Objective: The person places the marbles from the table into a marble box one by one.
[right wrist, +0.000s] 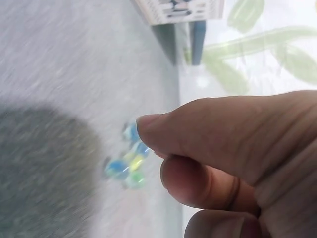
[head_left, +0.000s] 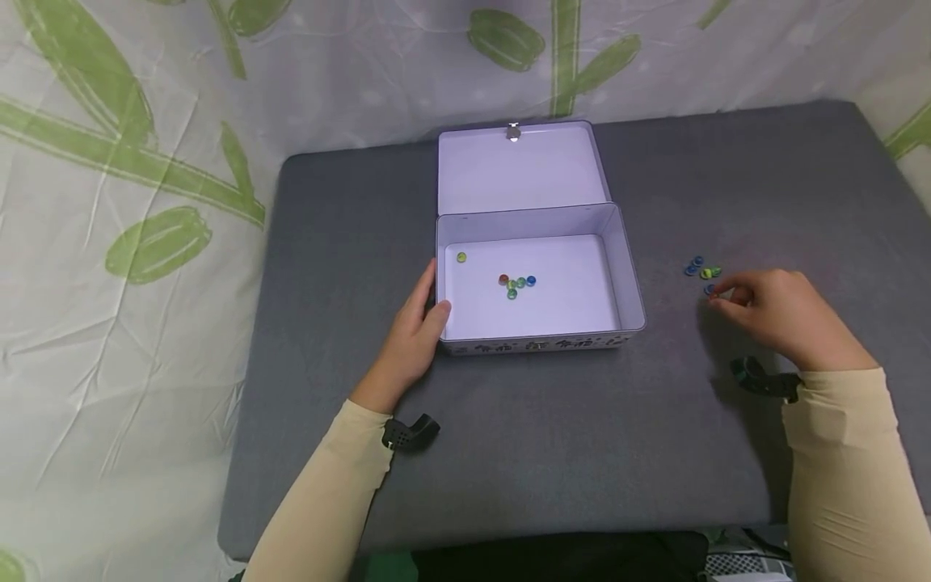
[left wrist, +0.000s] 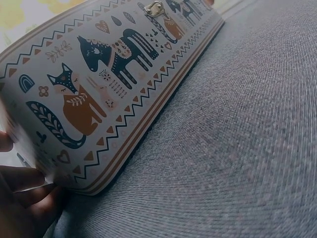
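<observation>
A rectangular tin box [head_left: 534, 346] stands with its hinged lid [head_left: 522, 170] laid back. Inside lie several glass marbles [head_left: 520, 282], among them green, blue and a reddish one; a yellow-green marble [head_left: 461, 257] sits apart near the left wall. My left hand [head_left: 409, 339] holds the box's left side, thumb over the rim and fingers along the outer wall. To the right, my right hand [head_left: 778, 311] pinches thumb and index finger together around a small reddish marble [head_left: 714, 296], which the thumb hides in the right wrist view. Close by lie several blue and green marbles [right wrist: 119, 168].
The box and marbles rest on a grey cloth-covered table [head_left: 509, 453]. A metal clasp [head_left: 513, 132] sits on the lid's far edge. Animal patterns decorate the box's front [left wrist: 119, 59]. White curtains [head_left: 364, 73] with green leaf prints hang behind and at the left.
</observation>
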A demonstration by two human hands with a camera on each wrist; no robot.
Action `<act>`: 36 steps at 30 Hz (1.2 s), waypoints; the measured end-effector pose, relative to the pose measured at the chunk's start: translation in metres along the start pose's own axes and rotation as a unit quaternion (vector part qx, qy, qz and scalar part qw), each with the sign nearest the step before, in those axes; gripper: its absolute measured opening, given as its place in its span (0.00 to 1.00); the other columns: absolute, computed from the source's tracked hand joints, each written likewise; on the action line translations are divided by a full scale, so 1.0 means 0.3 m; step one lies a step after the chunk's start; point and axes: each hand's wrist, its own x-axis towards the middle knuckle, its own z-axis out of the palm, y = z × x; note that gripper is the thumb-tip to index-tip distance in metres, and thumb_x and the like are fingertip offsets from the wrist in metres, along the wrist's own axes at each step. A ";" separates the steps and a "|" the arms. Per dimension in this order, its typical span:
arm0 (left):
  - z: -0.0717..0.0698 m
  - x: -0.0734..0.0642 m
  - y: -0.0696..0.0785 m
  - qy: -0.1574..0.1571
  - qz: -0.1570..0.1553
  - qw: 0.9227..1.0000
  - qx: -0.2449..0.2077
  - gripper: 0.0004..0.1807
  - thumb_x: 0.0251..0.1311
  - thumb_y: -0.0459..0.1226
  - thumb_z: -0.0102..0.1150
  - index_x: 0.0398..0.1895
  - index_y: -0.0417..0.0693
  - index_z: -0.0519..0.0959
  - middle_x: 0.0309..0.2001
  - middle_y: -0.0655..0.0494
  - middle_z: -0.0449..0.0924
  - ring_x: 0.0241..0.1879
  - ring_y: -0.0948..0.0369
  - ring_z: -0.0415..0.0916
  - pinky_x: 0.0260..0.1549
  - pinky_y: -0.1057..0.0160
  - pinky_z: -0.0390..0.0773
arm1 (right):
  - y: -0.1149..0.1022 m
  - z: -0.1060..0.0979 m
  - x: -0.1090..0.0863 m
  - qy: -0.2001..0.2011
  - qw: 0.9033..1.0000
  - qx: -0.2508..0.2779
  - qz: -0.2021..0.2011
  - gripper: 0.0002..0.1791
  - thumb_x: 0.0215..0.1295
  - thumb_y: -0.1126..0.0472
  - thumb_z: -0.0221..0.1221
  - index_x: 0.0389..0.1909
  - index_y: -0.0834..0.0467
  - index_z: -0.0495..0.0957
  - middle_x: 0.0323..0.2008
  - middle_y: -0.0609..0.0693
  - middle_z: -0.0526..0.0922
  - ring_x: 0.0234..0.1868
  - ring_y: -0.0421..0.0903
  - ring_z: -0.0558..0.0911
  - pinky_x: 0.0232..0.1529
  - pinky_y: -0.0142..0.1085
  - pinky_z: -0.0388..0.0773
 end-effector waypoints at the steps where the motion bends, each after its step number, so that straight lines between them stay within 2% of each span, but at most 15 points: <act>1: 0.000 0.000 0.001 0.000 -0.001 1.000 0.000 0.38 0.78 0.42 0.44 0.86 0.47 0.48 0.85 0.49 0.49 0.83 0.56 0.47 0.80 0.48 0.49 | -0.009 -0.005 0.001 0.003 1.000 -0.004 -0.008 0.09 0.71 0.63 0.65 0.44 0.63 0.88 0.25 0.46 0.86 0.21 0.36 0.71 0.26 0.34 0.68; 9: -0.004 0.001 0.004 0.005 -0.002 1.000 -0.002 0.38 0.77 0.42 0.43 0.86 0.44 0.48 0.84 0.48 0.50 0.82 0.55 0.48 0.80 0.49 0.50 | -0.094 -0.041 0.052 0.003 0.999 -0.013 -0.031 0.09 0.72 0.63 0.64 0.46 0.63 0.89 0.28 0.50 0.87 0.25 0.42 0.77 0.30 0.38 0.73; 16: -0.003 -0.001 0.008 0.007 -0.006 1.000 0.000 0.38 0.76 0.41 0.44 0.86 0.45 0.49 0.84 0.48 0.51 0.82 0.56 0.49 0.80 0.50 0.50 | -0.175 -0.069 0.100 0.014 0.998 -0.013 -0.059 0.09 0.71 0.63 0.65 0.46 0.63 0.89 0.30 0.50 0.89 0.26 0.42 0.80 0.31 0.39 0.75; 22: -0.002 0.000 0.014 0.000 -0.005 1.000 0.000 0.38 0.76 0.41 0.44 0.86 0.45 0.49 0.84 0.47 0.50 0.82 0.54 0.48 0.80 0.48 0.49 | -0.254 -0.089 0.138 0.019 0.997 -0.004 -0.074 0.09 0.72 0.64 0.64 0.47 0.62 0.89 0.28 0.49 0.87 0.24 0.43 0.76 0.31 0.36 0.73; 29: 0.000 0.000 0.017 -0.007 -0.011 1.000 0.001 0.38 0.76 0.41 0.42 0.87 0.47 0.47 0.85 0.50 0.47 0.83 0.57 0.46 0.80 0.48 0.50 | -0.339 -0.084 0.190 -0.010 0.997 0.021 -0.077 0.10 0.73 0.63 0.63 0.48 0.61 0.88 0.27 0.50 0.84 0.27 0.46 0.75 0.36 0.39 0.73; 36: 0.000 -0.001 0.020 -0.008 -0.014 1.000 0.002 0.39 0.76 0.42 0.42 0.87 0.48 0.46 0.85 0.51 0.47 0.83 0.58 0.46 0.80 0.48 0.50 | -0.412 -0.053 0.238 -0.030 0.994 0.033 -0.097 0.10 0.72 0.63 0.64 0.48 0.62 0.88 0.27 0.50 0.82 0.28 0.47 0.76 0.33 0.41 0.73</act>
